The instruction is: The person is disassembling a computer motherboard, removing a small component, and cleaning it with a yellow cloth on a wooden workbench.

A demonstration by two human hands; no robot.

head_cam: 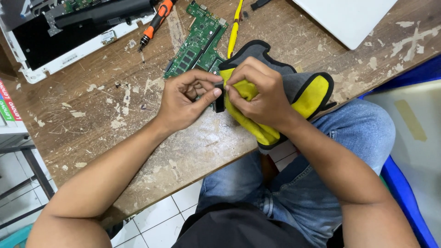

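Both your hands meet over the worn wooden surface [92, 119]: your left hand [186, 103] pinches a small dark part [219, 98] closed between thumb and fingers, and your right hand [257, 92] presses a yellow and grey cloth [312, 94] against it. Just behind lies a green circuit board [197, 39], then an orange screwdriver [156, 23] and an opened white laptop [69, 34].

small dark flat chip [219, 97], upright, against folded yellow-grey cloth [317, 92]
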